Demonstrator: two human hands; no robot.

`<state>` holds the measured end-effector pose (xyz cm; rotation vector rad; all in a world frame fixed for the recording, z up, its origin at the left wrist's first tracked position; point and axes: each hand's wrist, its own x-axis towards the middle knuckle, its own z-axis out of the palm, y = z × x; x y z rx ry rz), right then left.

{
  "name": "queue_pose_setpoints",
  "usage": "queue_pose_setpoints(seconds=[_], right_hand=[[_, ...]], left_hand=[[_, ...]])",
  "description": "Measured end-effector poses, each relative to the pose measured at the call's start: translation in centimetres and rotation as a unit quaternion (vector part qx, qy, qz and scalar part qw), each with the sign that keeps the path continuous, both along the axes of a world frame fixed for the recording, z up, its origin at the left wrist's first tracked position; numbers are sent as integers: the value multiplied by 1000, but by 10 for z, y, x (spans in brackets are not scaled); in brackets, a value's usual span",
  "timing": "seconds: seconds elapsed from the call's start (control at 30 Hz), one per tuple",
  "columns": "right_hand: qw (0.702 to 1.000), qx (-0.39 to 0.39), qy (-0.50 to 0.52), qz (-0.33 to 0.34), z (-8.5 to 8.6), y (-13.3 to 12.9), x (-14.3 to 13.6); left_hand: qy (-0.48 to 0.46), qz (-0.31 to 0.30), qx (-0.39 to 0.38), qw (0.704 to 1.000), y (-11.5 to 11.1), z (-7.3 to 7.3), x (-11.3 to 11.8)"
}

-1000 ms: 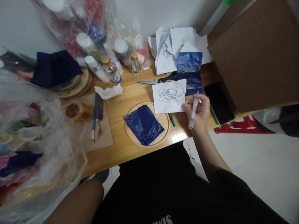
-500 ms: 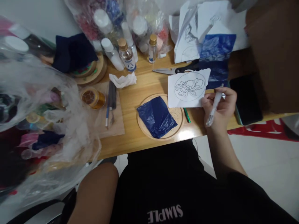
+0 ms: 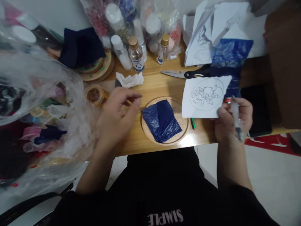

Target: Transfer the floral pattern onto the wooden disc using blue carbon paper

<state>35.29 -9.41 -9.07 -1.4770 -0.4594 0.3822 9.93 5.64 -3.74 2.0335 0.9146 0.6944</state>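
Between the thumb and fingers of my right hand (image 3: 232, 119) is a torn sheet of white paper (image 3: 205, 99), printed with a line drawing of flowers inside an oval. The same hand also has a clear pen (image 3: 236, 117) across its fingers. My left hand (image 3: 122, 113) hovers over the table with its fingers apart, holding nothing, just left of a round wooden disc (image 3: 169, 142). A dark blue sheet of carbon paper (image 3: 162, 121) lies creased on the disc. Part of a pencil-like drawing shows on the disc's right side. A green pen (image 3: 193, 123) lies beside it.
Scissors (image 3: 181, 74) lie behind the paper. Bottles (image 3: 136, 56) and plastic bags stand at the back, and drawings (image 3: 199, 40) are stacked at the back right. An amber jar (image 3: 95, 95) and crumpled tissue (image 3: 130, 80) sit left. A dark phone (image 3: 257, 110) lies right.
My left hand has come up from below onto the table's left side. My right hand has moved right with the paper and pen, and the view has shifted slightly.
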Motion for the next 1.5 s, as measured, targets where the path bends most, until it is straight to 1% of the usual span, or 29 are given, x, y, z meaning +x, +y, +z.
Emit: queue_pose_setpoints(seconds=[0.07, 0.13, 0.2, 0.27, 0.33, 0.43, 0.5, 0.57, 0.67, 0.77, 0.93, 1.03, 1.13, 1.23, 1.3, 1.33, 1.43, 1.5], right_hand=[[1000, -19, 4, -2, 5, -7, 1], [998, -61, 5, 15, 10, -14, -1], [996, -90, 17, 18, 14, -18, -3], [995, -92, 23, 5, 17, -19, -4], [996, -81, 25, -5, 17, -16, -5], [997, -71, 19, -10, 18, -9, -4], [997, -71, 14, -8, 19, -5, -4], [997, -70, 14, 2, 19, -3, -5], [997, -73, 12, 11, 20, 0, -6], [997, -77, 7, 16, 19, 0, -7], [995, -85, 18, 38, 21, 0, -9], [989, -116, 50, 82, 23, 1, -20], [975, -148, 87, 140, 25, 5, -39], [962, -154, 111, 197, 24, 12, -58], [958, -162, 96, 217, 24, 17, -67], [959, -164, 76, 219, 24, 18, -71], [963, -169, 2, 212, 26, 22, -77], [962, -169, -30, 214, 28, 22, -79]], left_hand=[[58, -6, 30, 998, 4, -13, 3], [108, -32, 50, 992, 6, -25, 5], [125, -58, 60, 989, 8, -33, 5], [135, -93, 67, 984, 9, -35, 3], [135, -127, 67, 980, 10, -33, 1], [124, -154, 69, 978, 11, -30, -3], [108, -152, 69, 980, 11, -30, -4], [99, -135, 66, 984, 10, -30, -4], [120, -109, 56, 985, 8, -30, -3], [140, -111, 50, 983, 6, -31, -1], [141, -112, 57, 982, 5, -33, 1], [138, -113, 61, 982, 6, -34, 0], [146, -114, 66, 981, 6, -33, 0], [153, -127, 66, 978, 7, -33, -2], [127, -130, 44, 982, 9, -33, -3], [99, -124, 27, 987, 9, -33, -4], [13, -64, -44, 997, 11, -30, -6], [-9, -19, -87, 996, 11, -26, -7]])
